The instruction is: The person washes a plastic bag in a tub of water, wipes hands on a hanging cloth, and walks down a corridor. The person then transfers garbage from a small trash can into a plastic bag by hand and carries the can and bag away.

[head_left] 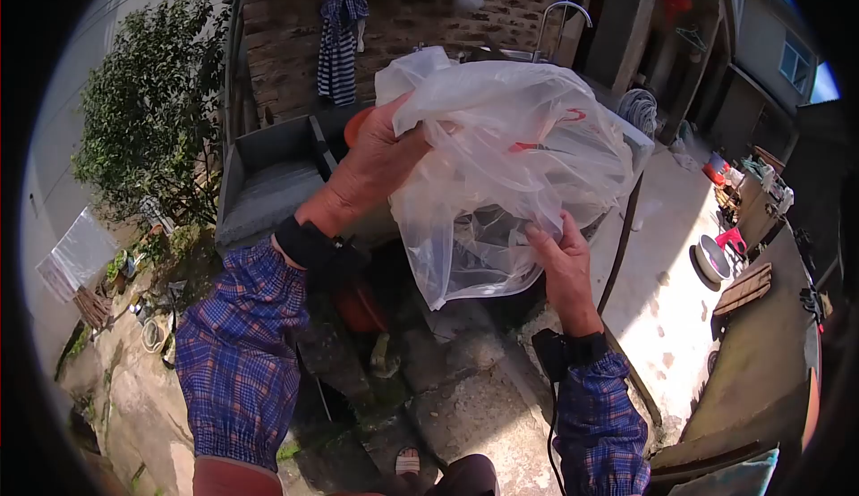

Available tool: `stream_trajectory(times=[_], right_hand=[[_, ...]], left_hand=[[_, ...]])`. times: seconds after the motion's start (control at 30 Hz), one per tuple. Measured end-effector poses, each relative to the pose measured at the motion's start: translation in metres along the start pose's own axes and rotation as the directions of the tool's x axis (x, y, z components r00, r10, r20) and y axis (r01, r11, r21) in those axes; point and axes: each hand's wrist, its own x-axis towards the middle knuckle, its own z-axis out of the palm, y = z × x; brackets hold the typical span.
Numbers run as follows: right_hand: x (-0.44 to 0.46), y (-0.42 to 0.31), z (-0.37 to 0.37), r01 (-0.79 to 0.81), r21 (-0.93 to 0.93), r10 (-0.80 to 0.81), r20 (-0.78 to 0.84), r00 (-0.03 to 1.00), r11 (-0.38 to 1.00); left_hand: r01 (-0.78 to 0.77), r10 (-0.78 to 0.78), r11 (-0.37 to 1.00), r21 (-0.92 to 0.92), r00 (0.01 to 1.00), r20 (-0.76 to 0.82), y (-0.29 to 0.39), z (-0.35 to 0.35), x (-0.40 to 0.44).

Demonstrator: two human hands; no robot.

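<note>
Where plastic bag (501, 174) drapes, left hand (378, 163) partly hidden.

The plastic bag (501, 120) partly hides the left hand (376, 163), which partly covers an orange object (352, 127); the bag's red print (526, 146) is unreadable.

This looks like the outdoor washing area of a home's yard. A stone trough (273, 196) and a curved metal tap (542, 24) stand by a rough brick wall (279, 53) where a striped cloth (337, 58) hangs. A leafy tree (148, 107) grows at left; at right, a round basin (713, 258) sits on sunlit concrete ground (649, 317), with a windowed building (771, 44) at far right.
</note>
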Motion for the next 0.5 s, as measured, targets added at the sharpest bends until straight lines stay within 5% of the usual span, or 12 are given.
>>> stream_trajectory(times=[0.13,0.2,0.23,0.3,0.37,0.5], right_hand=[[0.098,0.019,0.01,0.119,-0.073,-0.112,0.09,0.99,0.99],[0.144,0.051,0.009,0.208,-0.192,-0.194,0.087,0.977,0.959],[0.162,0.06,0.009,0.302,-0.329,-0.283,0.105,0.953,0.895],[0.2,0.081,0.007,0.38,-0.455,-0.369,0.117,0.922,0.805],[0.24,0.106,0.0,0.427,-0.57,-0.433,0.136,0.891,0.702],[0.314,0.143,-0.019,0.423,-0.777,-0.382,0.254,0.889,0.467]], left_hand=[[-0.205,0.211,0.975,0.085,0.974,-0.081,-0.022,-0.047,0.058],[-0.334,0.459,0.796,0.505,0.877,-0.143,-0.047,-0.068,0.081],[-0.338,0.461,0.791,0.51,0.877,-0.134,-0.059,-0.078,0.092],[-0.321,0.664,0.307,0.896,0.746,0.04,-0.089,-0.1,0.11],[-0.27,0.607,0.337,0.902,0.794,0.011,-0.136,-0.121,0.123],[0.141,0.172,0.203,0.969,0.969,-0.177,-0.214,-0.143,0.128]])
